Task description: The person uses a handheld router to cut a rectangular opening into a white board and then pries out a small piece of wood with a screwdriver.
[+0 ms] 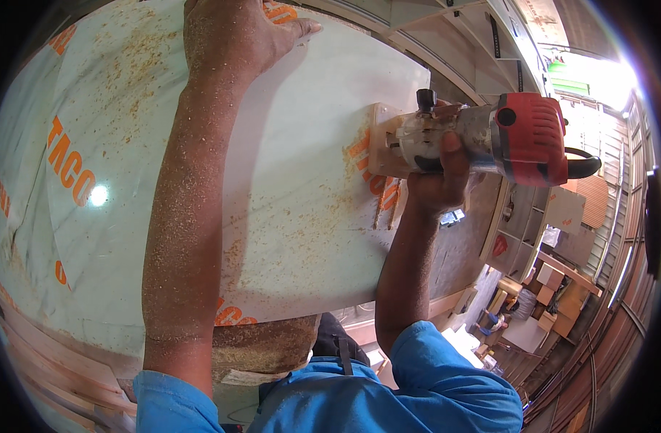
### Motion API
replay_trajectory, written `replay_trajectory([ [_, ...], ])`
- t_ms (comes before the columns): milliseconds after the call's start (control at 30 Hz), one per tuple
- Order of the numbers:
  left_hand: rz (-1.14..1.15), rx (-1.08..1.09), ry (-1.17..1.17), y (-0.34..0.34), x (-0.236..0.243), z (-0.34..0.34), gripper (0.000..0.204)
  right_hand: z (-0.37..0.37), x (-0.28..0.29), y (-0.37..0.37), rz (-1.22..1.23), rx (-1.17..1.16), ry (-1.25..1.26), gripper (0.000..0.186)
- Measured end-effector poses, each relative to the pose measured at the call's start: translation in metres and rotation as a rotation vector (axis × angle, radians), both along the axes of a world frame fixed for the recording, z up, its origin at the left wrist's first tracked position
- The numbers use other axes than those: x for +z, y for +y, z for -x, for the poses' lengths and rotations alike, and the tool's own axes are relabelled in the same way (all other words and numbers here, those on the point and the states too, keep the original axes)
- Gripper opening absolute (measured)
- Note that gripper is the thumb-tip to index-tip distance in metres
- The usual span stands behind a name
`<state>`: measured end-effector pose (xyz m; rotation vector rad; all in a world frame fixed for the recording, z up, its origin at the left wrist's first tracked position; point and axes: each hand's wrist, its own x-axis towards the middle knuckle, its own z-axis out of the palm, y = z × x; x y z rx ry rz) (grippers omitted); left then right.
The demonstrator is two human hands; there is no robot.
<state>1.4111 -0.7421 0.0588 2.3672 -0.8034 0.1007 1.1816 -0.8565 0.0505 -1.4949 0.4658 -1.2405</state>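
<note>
A large board [294, 166] with a pale marble-look face and orange printing lies before me, sprinkled with sawdust. At its right edge my right hand [444, 180] is wrapped round the body of a red and silver trim router [529, 137]. The router's clear base plate [382, 141] rests by the edge of the board; the bit is hidden. My left hand [233, 32] lies on the far part of the board, thumb stretched out to the right. Its other fingers are partly cut off by the top of the picture. Dust coats my left forearm.
Stacked boards [63, 368] show at the lower left. Cabinet frames [446, 43] stand beyond the far edge. To the right, wood offcuts [550, 281] and other items crowd the floor, with long bars [597, 361] along the wall.
</note>
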Motion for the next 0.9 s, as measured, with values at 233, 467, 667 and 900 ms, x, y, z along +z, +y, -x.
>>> replay_trajectory([
  [233, 0.044, 0.054, -0.111, -0.004, -0.010, -0.003, 0.050, -0.006, 0.009, -0.001, 0.014, 0.004, 0.007, 0.049],
  [467, 0.039, 0.080, -0.050, -0.008, -0.011, -0.001, 0.050, 0.006, 0.005, 0.002, -0.056, -0.017, 0.049, 0.039],
  [667, 0.011, 0.080, -0.035, -0.008, -0.006, 0.001, 0.051, 0.023, 0.009, 0.020, -0.108, 0.035, 0.059, 0.046],
  [900, -0.012, 0.121, -0.070, -0.010, -0.010, 0.005, 0.053, 0.045, 0.013, 0.051, -0.137, -0.028, 0.058, 0.054],
])
